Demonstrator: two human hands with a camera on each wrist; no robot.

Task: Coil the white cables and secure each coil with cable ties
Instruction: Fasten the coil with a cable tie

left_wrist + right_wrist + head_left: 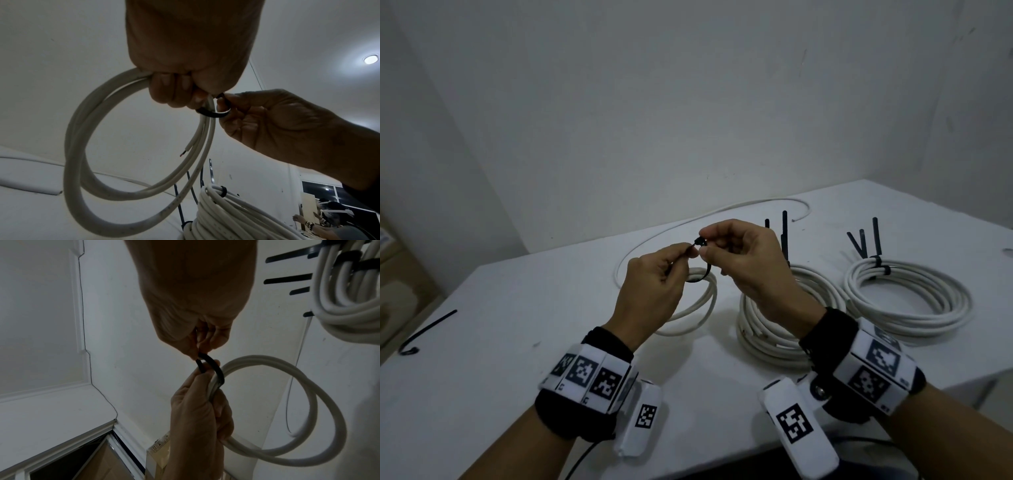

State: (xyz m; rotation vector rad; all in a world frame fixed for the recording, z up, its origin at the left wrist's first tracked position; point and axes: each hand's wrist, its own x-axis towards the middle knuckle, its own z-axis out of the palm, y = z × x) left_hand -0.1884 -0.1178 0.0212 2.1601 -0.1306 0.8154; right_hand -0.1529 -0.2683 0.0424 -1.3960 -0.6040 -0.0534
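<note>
A white table (pixel 517 342) stands against a plain white wall (pixel 688 102). Up on the ceiling a round lamp (pixel 370 59) is shining, and low in the left wrist view a dark window (pixel 320 189) shows, with another person (pixel 337 227) sitting below it. Brown boxes, maybe cardboard (pixel 393 274), sit to the left of the table, and a white door frame (pixel 61 449) shows low in the right wrist view.

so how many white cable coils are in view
3: a small coil held up by the left hand, a tied coil behind the right hand, and another tied coil at far right.
</note>
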